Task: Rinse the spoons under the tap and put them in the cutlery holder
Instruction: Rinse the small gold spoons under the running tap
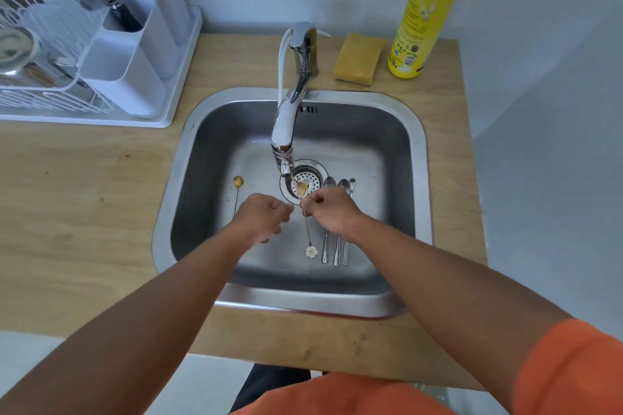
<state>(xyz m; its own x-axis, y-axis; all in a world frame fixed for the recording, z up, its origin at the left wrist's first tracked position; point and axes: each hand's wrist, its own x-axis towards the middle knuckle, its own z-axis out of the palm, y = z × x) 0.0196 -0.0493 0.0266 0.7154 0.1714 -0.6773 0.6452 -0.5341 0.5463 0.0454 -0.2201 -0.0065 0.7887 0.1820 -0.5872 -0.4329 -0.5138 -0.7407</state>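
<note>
Steel sink (418, 158) sits in our wooden counter (84, 178). Far left of the sink stands the white cutlery holder (135, 54). Inside the sink, three silver spoons (335, 246) lie side by side. Our right hand (332, 209) pinches a gold flower spoon (307, 232) under the tap (290, 111). Our left hand (261, 216) is curled, holding nothing. Another gold spoon (237, 192) lies left of it.
</note>
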